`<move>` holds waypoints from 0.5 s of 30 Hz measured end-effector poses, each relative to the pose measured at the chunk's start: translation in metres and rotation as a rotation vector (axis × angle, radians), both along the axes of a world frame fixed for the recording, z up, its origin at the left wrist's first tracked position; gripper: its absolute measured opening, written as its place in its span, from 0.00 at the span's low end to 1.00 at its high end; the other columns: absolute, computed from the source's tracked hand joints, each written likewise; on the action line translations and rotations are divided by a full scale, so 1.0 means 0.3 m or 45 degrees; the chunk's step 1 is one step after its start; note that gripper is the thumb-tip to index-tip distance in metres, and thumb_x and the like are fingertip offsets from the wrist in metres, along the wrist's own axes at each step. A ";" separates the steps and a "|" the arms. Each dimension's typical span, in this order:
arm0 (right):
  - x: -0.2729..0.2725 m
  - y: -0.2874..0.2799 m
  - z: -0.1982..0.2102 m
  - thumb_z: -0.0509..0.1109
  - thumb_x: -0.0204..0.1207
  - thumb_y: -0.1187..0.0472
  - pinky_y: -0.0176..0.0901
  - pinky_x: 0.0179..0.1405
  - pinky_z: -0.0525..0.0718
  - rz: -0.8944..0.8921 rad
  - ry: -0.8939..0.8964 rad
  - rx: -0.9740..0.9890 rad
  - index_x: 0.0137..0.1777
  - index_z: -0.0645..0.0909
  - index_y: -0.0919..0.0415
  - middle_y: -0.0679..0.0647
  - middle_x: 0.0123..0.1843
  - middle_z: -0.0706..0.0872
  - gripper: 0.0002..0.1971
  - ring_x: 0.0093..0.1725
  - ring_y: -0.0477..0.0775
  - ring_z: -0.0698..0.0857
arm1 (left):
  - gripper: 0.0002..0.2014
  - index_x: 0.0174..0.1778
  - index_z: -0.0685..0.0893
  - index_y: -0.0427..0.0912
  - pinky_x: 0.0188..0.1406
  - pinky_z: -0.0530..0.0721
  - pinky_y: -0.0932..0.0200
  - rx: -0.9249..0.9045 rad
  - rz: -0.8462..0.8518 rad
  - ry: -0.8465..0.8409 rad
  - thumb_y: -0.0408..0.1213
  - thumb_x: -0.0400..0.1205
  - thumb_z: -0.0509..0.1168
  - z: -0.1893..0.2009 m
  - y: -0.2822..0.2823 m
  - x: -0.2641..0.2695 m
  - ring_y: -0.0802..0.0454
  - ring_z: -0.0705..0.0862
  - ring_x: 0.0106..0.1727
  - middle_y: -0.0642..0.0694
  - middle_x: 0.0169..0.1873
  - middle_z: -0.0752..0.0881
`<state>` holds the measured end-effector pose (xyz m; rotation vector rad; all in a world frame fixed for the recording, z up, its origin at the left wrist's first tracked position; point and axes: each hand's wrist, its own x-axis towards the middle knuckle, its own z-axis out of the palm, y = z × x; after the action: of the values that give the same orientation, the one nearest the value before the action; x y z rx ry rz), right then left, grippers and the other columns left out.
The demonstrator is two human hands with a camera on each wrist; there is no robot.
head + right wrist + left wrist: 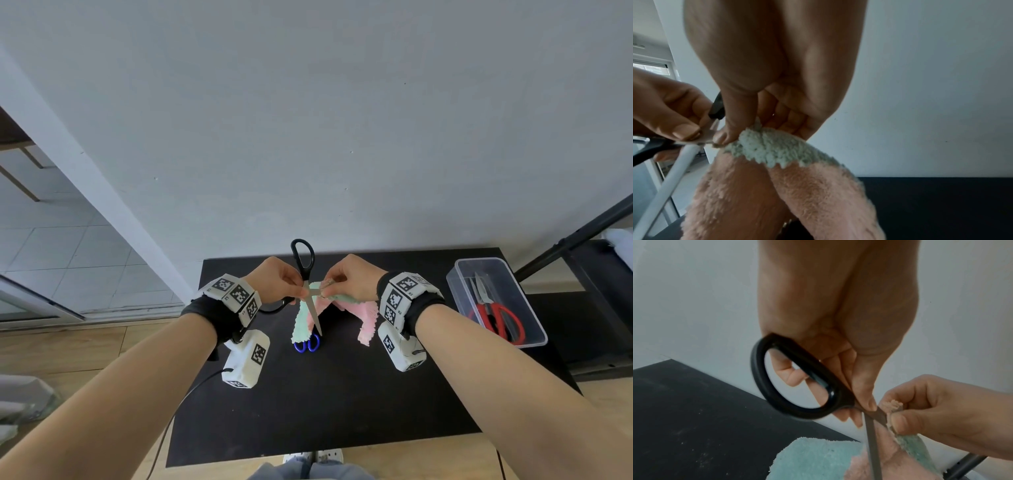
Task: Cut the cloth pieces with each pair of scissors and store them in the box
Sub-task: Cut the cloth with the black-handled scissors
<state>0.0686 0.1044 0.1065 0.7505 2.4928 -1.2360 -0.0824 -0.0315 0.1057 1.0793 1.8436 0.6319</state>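
Your left hand (pixel 274 279) pinches the black-handled scissors (pixel 306 274) near the pivot, loops toward the wall, blades slanting down toward you. Your right hand (pixel 354 277) pinches the mint-and-pink cloth (pixel 327 308) just beside the blades, above the black table (pixel 342 394). The clear plastic box (pixel 534 337) at right holds red-handled scissors (pixel 496 317); blue-handled scissors (pixel 307 343) lie under the cloth.

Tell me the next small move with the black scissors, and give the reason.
Probably free the cloth from the black scissors near the pivot. The left hand pinches them there, not through the loops, and the right hand pinches the cloth edge against the blades, so it looks caught.
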 end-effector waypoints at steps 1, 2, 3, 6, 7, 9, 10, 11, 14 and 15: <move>0.009 0.006 -0.004 0.74 0.74 0.58 0.33 0.44 0.74 -0.003 0.001 0.009 0.47 0.88 0.56 0.42 0.37 0.85 0.05 0.39 0.39 0.81 | 0.04 0.38 0.89 0.36 0.32 0.76 0.77 -0.006 0.001 0.006 0.33 0.76 0.72 0.000 -0.003 -0.006 0.64 0.81 0.25 0.51 0.23 0.85; 0.018 0.012 -0.006 0.74 0.74 0.58 0.32 0.42 0.74 -0.009 0.006 0.016 0.46 0.88 0.55 0.42 0.36 0.84 0.04 0.38 0.38 0.80 | 0.04 0.39 0.89 0.37 0.31 0.75 0.79 -0.015 0.003 0.009 0.34 0.76 0.72 0.000 -0.006 -0.013 0.64 0.81 0.25 0.51 0.22 0.85; 0.025 0.016 -0.008 0.74 0.74 0.58 0.30 0.40 0.72 -0.015 0.013 0.023 0.45 0.88 0.56 0.41 0.35 0.84 0.03 0.37 0.37 0.80 | 0.04 0.39 0.90 0.37 0.30 0.74 0.79 -0.021 0.005 0.004 0.34 0.76 0.72 -0.001 -0.009 -0.019 0.65 0.81 0.25 0.52 0.22 0.85; 0.031 0.026 -0.008 0.74 0.74 0.59 0.28 0.40 0.72 -0.041 0.023 0.016 0.47 0.88 0.57 0.39 0.36 0.84 0.05 0.38 0.36 0.80 | 0.03 0.38 0.90 0.40 0.32 0.75 0.80 -0.029 0.005 -0.016 0.35 0.76 0.72 0.000 -0.009 -0.030 0.65 0.82 0.26 0.54 0.22 0.86; 0.031 0.030 -0.008 0.74 0.74 0.59 0.29 0.43 0.73 -0.050 0.024 0.002 0.47 0.88 0.58 0.39 0.37 0.85 0.05 0.40 0.36 0.81 | 0.03 0.38 0.90 0.41 0.33 0.75 0.80 -0.026 0.003 -0.020 0.35 0.77 0.72 0.000 -0.007 -0.031 0.65 0.82 0.27 0.55 0.22 0.86; 0.032 0.042 -0.005 0.74 0.74 0.59 0.33 0.47 0.76 -0.064 0.018 -0.005 0.49 0.88 0.58 0.40 0.40 0.86 0.06 0.43 0.39 0.83 | 0.03 0.38 0.90 0.42 0.33 0.75 0.79 -0.021 0.013 -0.020 0.35 0.77 0.72 0.003 -0.004 -0.036 0.65 0.82 0.28 0.56 0.21 0.86; 0.034 0.050 -0.004 0.74 0.74 0.59 0.34 0.48 0.77 -0.072 0.011 0.002 0.49 0.88 0.58 0.42 0.41 0.87 0.07 0.44 0.42 0.83 | 0.04 0.38 0.90 0.41 0.34 0.75 0.79 -0.024 0.025 -0.022 0.36 0.77 0.72 0.001 -0.006 -0.040 0.65 0.83 0.28 0.57 0.22 0.86; 0.038 0.059 -0.003 0.74 0.74 0.59 0.36 0.49 0.78 -0.082 0.007 0.010 0.50 0.88 0.59 0.44 0.42 0.88 0.07 0.45 0.44 0.84 | 0.04 0.37 0.90 0.42 0.35 0.75 0.78 -0.027 0.039 -0.029 0.36 0.77 0.72 -0.003 -0.011 -0.047 0.66 0.83 0.28 0.56 0.22 0.87; 0.055 0.088 -0.006 0.75 0.74 0.60 0.35 0.51 0.80 -0.137 0.031 0.029 0.50 0.89 0.61 0.50 0.47 0.90 0.07 0.47 0.47 0.85 | 0.05 0.33 0.90 0.44 0.45 0.79 0.71 -0.039 0.067 -0.058 0.36 0.75 0.74 -0.015 -0.030 -0.065 0.62 0.86 0.30 0.53 0.26 0.88; 0.060 0.095 -0.007 0.75 0.73 0.61 0.33 0.49 0.79 -0.175 0.062 0.028 0.50 0.89 0.61 0.49 0.46 0.89 0.07 0.47 0.47 0.85 | 0.06 0.32 0.90 0.44 0.47 0.80 0.69 -0.047 0.073 -0.065 0.35 0.75 0.74 -0.018 -0.036 -0.070 0.61 0.86 0.30 0.51 0.27 0.89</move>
<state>0.0866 0.1330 0.1044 0.9213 2.5346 -1.2890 -0.1033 -0.0422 0.1002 0.9811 1.8404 0.6507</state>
